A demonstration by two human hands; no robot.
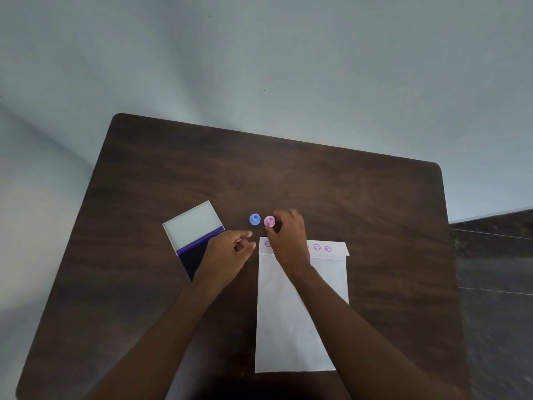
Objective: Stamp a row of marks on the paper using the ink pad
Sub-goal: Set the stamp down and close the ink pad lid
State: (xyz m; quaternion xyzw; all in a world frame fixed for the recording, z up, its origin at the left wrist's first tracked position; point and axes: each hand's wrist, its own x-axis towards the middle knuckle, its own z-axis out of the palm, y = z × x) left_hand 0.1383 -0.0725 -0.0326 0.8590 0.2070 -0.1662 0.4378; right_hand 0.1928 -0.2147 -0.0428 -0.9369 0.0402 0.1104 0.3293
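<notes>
A white sheet of paper point(300, 327) lies on the dark table, its top edge folded over and carrying a row of purple smiley marks point(317, 247). Just beyond the paper stand a pink stamp point(269, 220) and a blue stamp point(254, 219) side by side. My right hand point(288, 235) is at the pink stamp with fingertips touching it, covering part of the row. An open ink pad point(189, 262) with its white lid point(191, 226) tilted back sits to the left. My left hand point(227, 255) rests partly over the dark pad, fingers loosely curled, holding nothing.
The dark wooden table point(288, 174) has rounded far corners, and its far edge lies close to a pale wall. A dark tiled floor point(496, 284) shows past the right edge.
</notes>
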